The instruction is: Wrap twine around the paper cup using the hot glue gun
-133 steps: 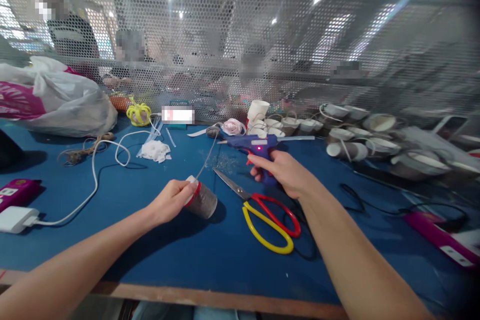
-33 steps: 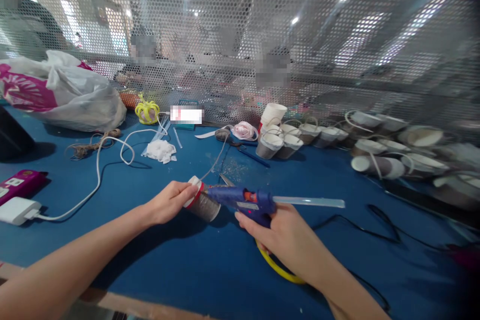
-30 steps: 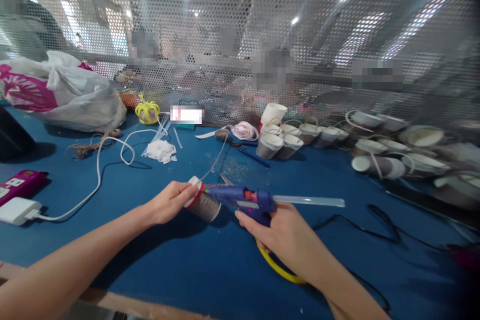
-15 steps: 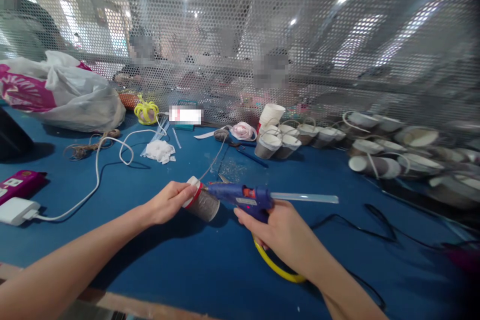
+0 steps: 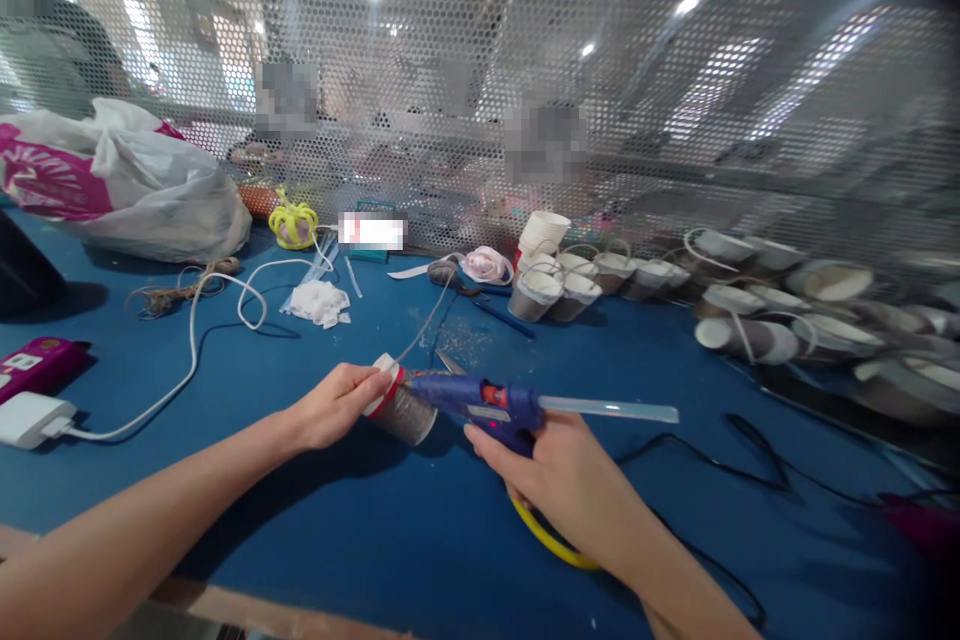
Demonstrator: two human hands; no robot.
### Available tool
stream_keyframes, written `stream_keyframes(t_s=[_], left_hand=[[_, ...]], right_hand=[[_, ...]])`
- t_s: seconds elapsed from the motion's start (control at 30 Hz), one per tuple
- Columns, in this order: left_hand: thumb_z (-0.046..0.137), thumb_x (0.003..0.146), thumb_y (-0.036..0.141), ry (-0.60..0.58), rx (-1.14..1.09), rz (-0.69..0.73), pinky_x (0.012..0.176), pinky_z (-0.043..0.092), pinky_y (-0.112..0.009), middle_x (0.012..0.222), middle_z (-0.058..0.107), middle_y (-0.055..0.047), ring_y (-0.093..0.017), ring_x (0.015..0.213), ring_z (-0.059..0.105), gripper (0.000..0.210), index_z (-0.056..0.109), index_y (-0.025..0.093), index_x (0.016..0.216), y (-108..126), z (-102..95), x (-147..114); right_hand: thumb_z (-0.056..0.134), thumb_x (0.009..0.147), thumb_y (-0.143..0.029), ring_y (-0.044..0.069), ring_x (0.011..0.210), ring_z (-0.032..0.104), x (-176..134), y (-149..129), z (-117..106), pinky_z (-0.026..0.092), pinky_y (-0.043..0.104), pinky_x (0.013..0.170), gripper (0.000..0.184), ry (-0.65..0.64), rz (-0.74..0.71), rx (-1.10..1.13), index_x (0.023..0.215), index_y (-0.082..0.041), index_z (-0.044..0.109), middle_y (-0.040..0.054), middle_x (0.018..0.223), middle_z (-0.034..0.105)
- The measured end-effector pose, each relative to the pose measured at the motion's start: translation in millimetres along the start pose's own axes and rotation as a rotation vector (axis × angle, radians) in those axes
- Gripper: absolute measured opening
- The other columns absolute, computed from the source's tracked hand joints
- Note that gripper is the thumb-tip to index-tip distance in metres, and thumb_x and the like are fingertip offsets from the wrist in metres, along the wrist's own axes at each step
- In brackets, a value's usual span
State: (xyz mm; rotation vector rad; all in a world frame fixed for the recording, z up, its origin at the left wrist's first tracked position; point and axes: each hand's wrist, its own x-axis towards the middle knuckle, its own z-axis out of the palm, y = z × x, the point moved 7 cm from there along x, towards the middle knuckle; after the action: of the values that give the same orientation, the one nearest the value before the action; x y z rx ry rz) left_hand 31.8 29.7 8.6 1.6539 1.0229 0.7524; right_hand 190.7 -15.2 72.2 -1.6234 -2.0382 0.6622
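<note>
My left hand [image 5: 339, 404] is closed around the rim end of a small paper cup [image 5: 409, 416], which lies tilted on its side just above the table. Grey cord is wrapped round the cup's body, and a red band shows near the rim. From the cup a strand of cord [image 5: 429, 322] runs back to a small grey ball of cord [image 5: 442, 271]. In my right hand [image 5: 559, 465] is a blue glue gun [image 5: 480, 398], its nozzle at the cup near the red band. A clear glue stick [image 5: 611, 409] sticks out of its back. Below it are yellow-handled scissors [image 5: 551, 535], partly hidden.
Several cord-wrapped cups with handles [image 5: 637, 272] stand and lie along the back right. A pink ribbon roll [image 5: 486, 265], white scraps [image 5: 321, 303] and a plastic bag [image 5: 157, 190] are at the back. A white cable [image 5: 196, 350] crosses the left; a black cord [image 5: 750, 465] lies right.
My right hand and the glue gun have shifted very slightly, with the nozzle staying at the cup. The left hand keeps its hold on the cup.
</note>
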Motion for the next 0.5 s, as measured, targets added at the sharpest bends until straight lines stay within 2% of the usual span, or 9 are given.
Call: stream_keyframes(t_s=[0.2, 0.5], left_hand=[[0.033, 0.081, 0.045, -0.029, -0.002, 0.025, 0.061, 0.037, -0.023, 0.061, 0.052, -0.001, -0.011, 0.059, 0.043, 0.045, 0.056, 0.008, 0.070, 4.5, 1.8, -2.6], [0.032, 0.081, 0.044, -0.025, 0.011, 0.030, 0.061, 0.037, -0.023, 0.061, 0.051, -0.001, -0.011, 0.059, 0.042, 0.044, 0.055, 0.008, 0.069, 2.7, 1.3, -2.0]], right_hand=[[0.046, 0.074, -0.040, 0.014, 0.041, 0.054, 5.4, 11.2, 1.5, 0.045, 0.024, 0.047, 0.033, -0.031, 0.098, 0.024, 0.048, -0.019, 0.048, -0.0003, 0.039, 0.053], [0.047, 0.073, -0.038, 0.013, 0.039, 0.052, 2.5, 9.1, 0.1, 0.043, 0.022, 0.044, 0.030, -0.032, 0.062, 0.044, 0.049, -0.020, 0.048, -0.0015, 0.040, 0.053]])
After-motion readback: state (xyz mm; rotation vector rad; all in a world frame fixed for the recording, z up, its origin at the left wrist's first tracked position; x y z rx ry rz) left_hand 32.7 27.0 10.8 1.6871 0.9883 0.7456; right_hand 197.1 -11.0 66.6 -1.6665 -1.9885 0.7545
